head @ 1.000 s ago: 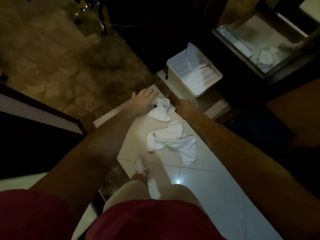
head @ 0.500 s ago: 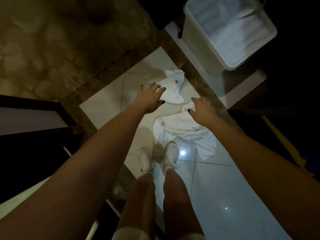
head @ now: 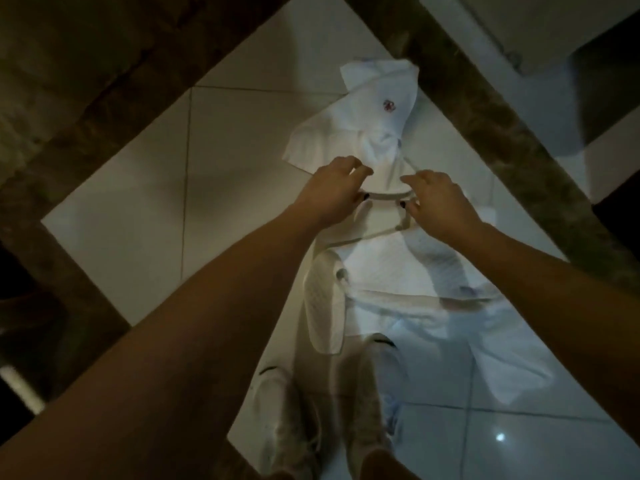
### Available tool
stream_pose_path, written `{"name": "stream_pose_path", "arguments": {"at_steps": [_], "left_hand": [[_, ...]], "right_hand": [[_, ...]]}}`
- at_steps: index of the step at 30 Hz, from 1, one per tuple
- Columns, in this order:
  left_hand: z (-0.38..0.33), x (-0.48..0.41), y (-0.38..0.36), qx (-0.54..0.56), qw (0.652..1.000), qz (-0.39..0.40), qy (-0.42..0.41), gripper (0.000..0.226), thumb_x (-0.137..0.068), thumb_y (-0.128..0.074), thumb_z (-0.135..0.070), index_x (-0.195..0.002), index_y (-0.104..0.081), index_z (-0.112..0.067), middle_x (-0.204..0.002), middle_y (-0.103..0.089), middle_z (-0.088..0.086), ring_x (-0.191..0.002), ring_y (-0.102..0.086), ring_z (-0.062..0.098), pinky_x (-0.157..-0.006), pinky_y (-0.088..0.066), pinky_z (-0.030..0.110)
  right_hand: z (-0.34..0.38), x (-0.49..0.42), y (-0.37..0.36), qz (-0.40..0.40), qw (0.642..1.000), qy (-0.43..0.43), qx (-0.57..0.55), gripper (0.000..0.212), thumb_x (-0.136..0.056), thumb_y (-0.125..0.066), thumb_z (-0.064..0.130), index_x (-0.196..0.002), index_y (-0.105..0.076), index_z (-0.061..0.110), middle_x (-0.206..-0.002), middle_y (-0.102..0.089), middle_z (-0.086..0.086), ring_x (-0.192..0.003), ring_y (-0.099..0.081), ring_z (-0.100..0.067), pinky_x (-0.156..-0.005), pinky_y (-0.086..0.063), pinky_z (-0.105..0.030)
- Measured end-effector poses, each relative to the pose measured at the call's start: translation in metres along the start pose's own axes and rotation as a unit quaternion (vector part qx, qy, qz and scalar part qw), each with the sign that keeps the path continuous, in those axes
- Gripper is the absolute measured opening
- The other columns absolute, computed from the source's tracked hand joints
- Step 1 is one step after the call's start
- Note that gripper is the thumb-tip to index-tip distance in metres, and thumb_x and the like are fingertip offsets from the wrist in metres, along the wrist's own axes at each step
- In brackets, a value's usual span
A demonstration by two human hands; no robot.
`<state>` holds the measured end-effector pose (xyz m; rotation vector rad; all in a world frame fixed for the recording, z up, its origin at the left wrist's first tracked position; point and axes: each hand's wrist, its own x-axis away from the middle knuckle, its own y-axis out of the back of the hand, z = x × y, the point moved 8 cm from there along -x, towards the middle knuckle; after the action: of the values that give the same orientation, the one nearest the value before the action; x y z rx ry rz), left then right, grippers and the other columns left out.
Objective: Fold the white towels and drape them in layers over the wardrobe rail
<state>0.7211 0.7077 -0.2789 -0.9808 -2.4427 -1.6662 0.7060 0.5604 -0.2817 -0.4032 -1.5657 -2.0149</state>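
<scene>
Two crumpled white towels lie on the pale floor tiles. The smaller towel (head: 374, 109), with a small red emblem, is farther from me. The larger towel (head: 398, 271) spreads from under my hands back toward my feet. My left hand (head: 332, 192) and my right hand (head: 440, 202) are side by side where the two towels meet. Their fingers are curled, pinching a towel edge stretched between them. Which towel that edge belongs to is unclear. No wardrobe rail is in view.
My two white shoes (head: 287, 410) stand on the tiles right behind the larger towel. A dark marble border strip (head: 485, 116) runs diagonally to the right of the towels. A white block or bin base (head: 519, 26) sits beyond it at the top right. Brown patterned floor (head: 86, 81) lies to the left.
I have bent much closer to the floor. Both hands dropped from hovering open above the towels to closing on a towel edge between them.
</scene>
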Motion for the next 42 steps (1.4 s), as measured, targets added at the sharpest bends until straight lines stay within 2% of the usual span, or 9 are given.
{"name": "stream_pose_path", "arguments": {"at_steps": [6, 11, 15, 18, 21, 25, 28, 32, 42], "left_hand": [[0.028, -0.040, -0.054, 0.029, 0.999, -0.017, 0.017, 0.046, -0.090, -0.063, -0.040, -0.131, -0.055, -0.023, -0.138, -0.047, 0.003, -0.125, -0.040, 0.026, -0.095, -0.038, 0.038], [0.040, -0.057, -0.059, 0.026, 0.997, -0.066, 0.037, 0.028, -0.083, -0.068, -0.039, -0.106, -0.065, -0.026, -0.120, -0.051, -0.001, -0.113, -0.041, 0.024, -0.080, -0.022, 0.030], [0.033, -0.039, -0.044, 0.050, 0.998, -0.003, 0.038, 0.025, -0.088, -0.066, -0.038, -0.099, -0.069, -0.015, -0.107, -0.061, 0.005, -0.111, -0.046, 0.028, -0.078, -0.032, 0.032], [0.012, -0.002, -0.015, 0.086, 0.995, 0.019, 0.039, 0.019, -0.091, -0.064, -0.030, -0.094, -0.068, -0.012, -0.094, -0.067, 0.011, -0.102, -0.053, 0.029, -0.079, -0.039, 0.037], [-0.013, 0.036, 0.034, 0.138, 0.988, 0.009, 0.068, 0.016, -0.092, -0.062, -0.029, -0.095, -0.067, -0.014, -0.091, -0.066, 0.008, -0.098, -0.052, 0.024, -0.073, -0.038, 0.034], [-0.055, 0.067, 0.127, 0.152, 0.985, -0.014, 0.081, 0.017, -0.093, -0.060, -0.032, -0.094, -0.066, -0.016, -0.092, -0.065, 0.005, -0.091, -0.047, 0.013, -0.066, -0.030, 0.028], [-0.089, 0.080, 0.207, 0.174, 0.982, -0.019, 0.070, 0.017, -0.093, -0.063, -0.030, -0.090, -0.066, -0.014, -0.089, -0.067, 0.003, -0.086, -0.057, 0.018, -0.069, -0.044, 0.034], [-0.147, 0.096, 0.323, 0.143, 0.989, -0.019, 0.014, 0.015, -0.091, -0.064, -0.025, -0.086, -0.068, -0.011, -0.081, -0.064, 0.002, -0.078, -0.060, 0.021, -0.073, -0.048, 0.038], [-0.287, 0.185, 0.545, 0.103, 0.992, -0.037, -0.063, 0.007, -0.091, -0.066, -0.022, -0.086, -0.063, -0.016, -0.098, -0.070, 0.005, -0.092, -0.064, 0.022, -0.079, -0.051, 0.036]], "right_hand": [[-0.023, -0.042, -0.048, -0.042, 0.999, -0.033, -0.005, 0.032, -0.096, -0.055, 0.019, -0.123, -0.055, 0.002, -0.128, -0.045, -0.024, -0.118, -0.039, -0.041, -0.098, -0.040, -0.047], [-0.023, -0.053, -0.045, -0.108, 0.994, -0.030, -0.017, 0.023, -0.099, -0.048, 0.019, -0.111, -0.057, 0.002, -0.114, -0.046, -0.023, -0.106, -0.043, -0.038, -0.089, -0.043, -0.048], [-0.006, -0.025, -0.035, -0.093, 0.995, 0.036, -0.021, 0.018, -0.087, -0.061, 0.014, -0.083, -0.065, -0.003, -0.087, -0.055, -0.026, -0.082, -0.054, -0.043, -0.066, -0.045, -0.044], [0.018, 0.019, -0.012, -0.080, 0.994, 0.070, -0.034, 0.010, -0.086, -0.064, 0.008, -0.080, -0.063, 0.001, -0.084, -0.057, -0.023, -0.081, -0.055, -0.040, -0.067, -0.035, -0.038], [0.035, 0.057, 0.039, -0.085, 0.991, 0.007, -0.100, 0.014, -0.097, -0.053, 0.013, -0.084, -0.055, 0.008, -0.087, -0.061, -0.018, -0.089, -0.054, -0.035, -0.071, -0.028, -0.036], [0.060, 0.108, 0.129, -0.100, 0.981, -0.028, -0.166, 0.015, -0.101, -0.044, 0.013, -0.086, -0.047, 0.009, -0.070, -0.048, -0.010, -0.071, -0.054, -0.037, -0.062, -0.032, -0.037], [0.077, 0.149, 0.205, -0.099, 0.978, -0.038, -0.178, 0.014, -0.102, -0.042, 0.017, -0.088, -0.040, 0.015, -0.070, -0.051, -0.011, -0.067, -0.055, -0.035, -0.059, -0.040, -0.039], [0.092, 0.202, 0.316, -0.129, 0.969, -0.048, -0.207, 0.017, -0.100, -0.049, 0.022, -0.092, -0.052, 0.008, -0.077, -0.059, -0.015, -0.071, -0.057, -0.031, -0.061, -0.044, -0.037], [0.133, 0.370, 0.524, -0.204, 0.935, -0.077, -0.280, 0.016, -0.095, -0.058, 0.017, -0.097, -0.069, 0.007, -0.089, -0.063, -0.010, -0.080, -0.057, -0.020, -0.068, -0.039, -0.026]]}}
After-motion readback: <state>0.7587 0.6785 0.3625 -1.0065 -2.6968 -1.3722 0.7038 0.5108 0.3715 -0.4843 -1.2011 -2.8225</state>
